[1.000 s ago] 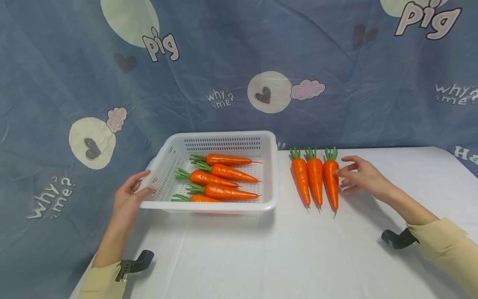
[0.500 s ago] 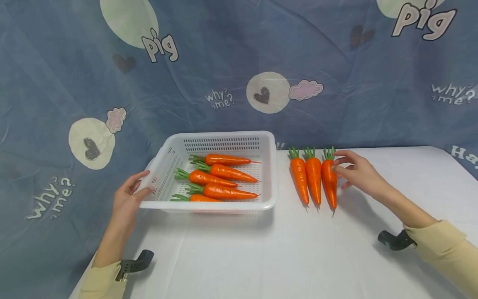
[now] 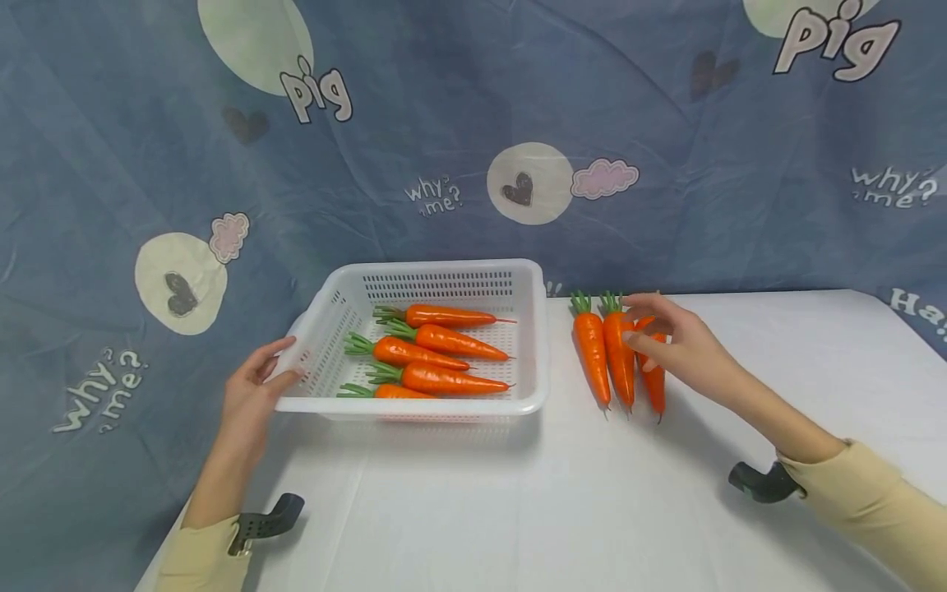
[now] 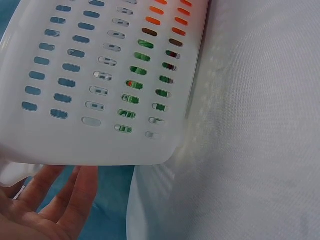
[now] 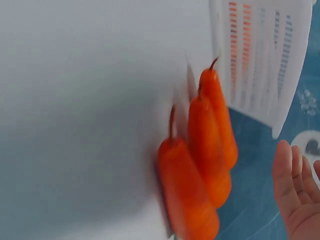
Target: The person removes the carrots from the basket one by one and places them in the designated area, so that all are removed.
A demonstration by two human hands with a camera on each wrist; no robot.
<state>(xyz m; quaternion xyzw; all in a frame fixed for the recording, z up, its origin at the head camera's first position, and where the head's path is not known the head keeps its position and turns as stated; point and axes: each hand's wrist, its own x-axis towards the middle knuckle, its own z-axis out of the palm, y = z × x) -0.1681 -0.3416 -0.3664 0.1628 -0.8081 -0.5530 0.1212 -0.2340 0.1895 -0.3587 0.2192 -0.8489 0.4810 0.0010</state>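
Carrots (image 3: 620,353), three of them loose on the white table (image 3: 592,510), lie just beside the basket (image 3: 444,406), and reaching for them looks to be the step in hand. The person's right hand (image 3: 684,341) hovers over the right-hand two, thumb and fingers spread apart with nothing gripped; whether the thumb brushes the middle carrot cannot be told. The left hand (image 3: 251,395) holds the basket's left end by the rim. The next move seems to call for bringing thumb and fingers together around one carrot without nudging its neighbours. The loose carrots are glossy and bright orange, tapering to thin tips that point towards the person; two show green tops, while the hand hides part of the third. Five more carrots (image 3: 451,379) lie in the basket, leaves to the left.
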